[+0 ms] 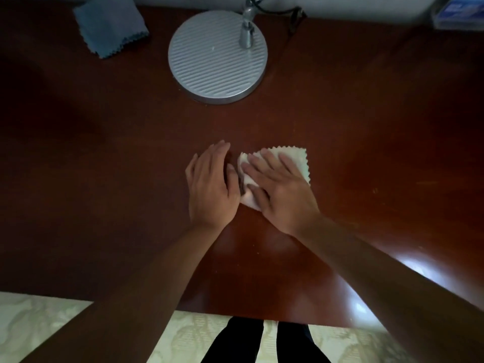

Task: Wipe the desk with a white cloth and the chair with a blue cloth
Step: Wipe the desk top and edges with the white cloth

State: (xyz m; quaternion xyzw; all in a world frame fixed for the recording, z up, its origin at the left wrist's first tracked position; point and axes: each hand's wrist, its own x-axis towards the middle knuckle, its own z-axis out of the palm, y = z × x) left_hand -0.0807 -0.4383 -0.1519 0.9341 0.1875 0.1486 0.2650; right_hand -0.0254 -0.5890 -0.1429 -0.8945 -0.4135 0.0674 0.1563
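A white cloth [296, 157] with zigzag edges lies on the dark red-brown desk [104, 153], near its middle. My right hand [281, 191] presses flat on the cloth with straight, spread fingers and covers most of it. My left hand [210, 186] rests flat on the bare desk just left of the cloth, fingers straight, thumb close to the cloth's left edge. A folded blue cloth [111, 26] lies at the desk's far left corner, away from both hands. No chair is in view.
A round silver lamp base [217, 56] with its stem and black cord stands at the back centre. A blue-and-white box [458, 11] sits at the back right. The desk's front edge runs above a pale patterned carpet [39, 323], where dark trouser legs [235, 341] show.
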